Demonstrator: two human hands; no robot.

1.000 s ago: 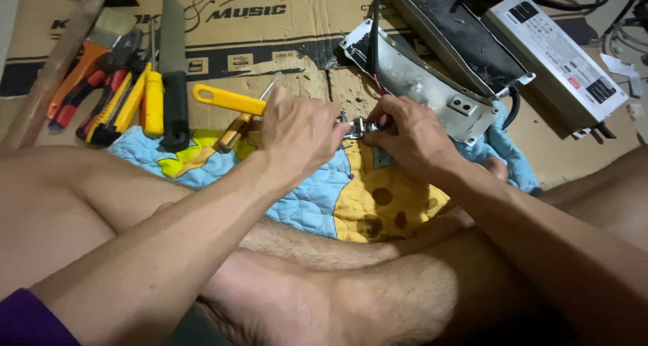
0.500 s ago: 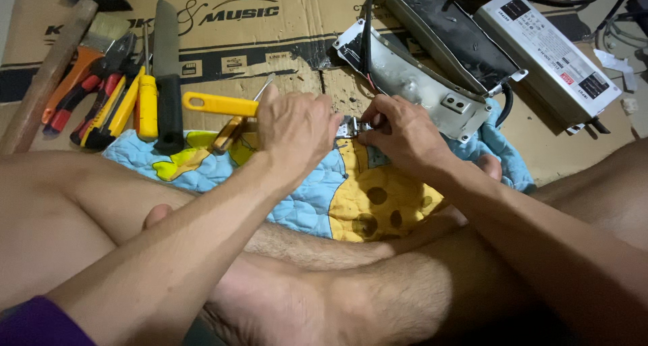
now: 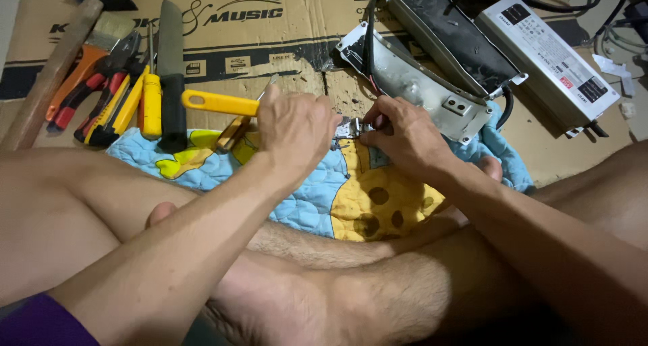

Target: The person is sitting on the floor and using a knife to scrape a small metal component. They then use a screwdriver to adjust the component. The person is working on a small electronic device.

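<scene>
My left hand point(image 3: 297, 126) and my right hand point(image 3: 403, 133) meet over a small silver metal bracket point(image 3: 351, 128), both pinching it just above a blue and yellow quilted cloth point(image 3: 344, 194). The fingers of both hands are closed on the part, and most of it is hidden by them. A yellow-handled tool point(image 3: 219, 103) lies just left of my left hand. Behind my right hand lies a grey metal housing point(image 3: 418, 86) with a black cable.
Flattened cardboard point(image 3: 270, 42) covers the floor. At the left lie a wooden-handled hammer point(image 3: 47, 76), a paintbrush, red pliers, a yellow screwdriver point(image 3: 150, 103) and a black-handled knife point(image 3: 172, 69). A dark long casing point(image 3: 449, 39) and a white box-shaped power unit point(image 3: 547, 56) lie at the right. My crossed legs fill the foreground.
Both hands stay on the small metal part with only slight finger shifts. The view has drifted a little.
</scene>
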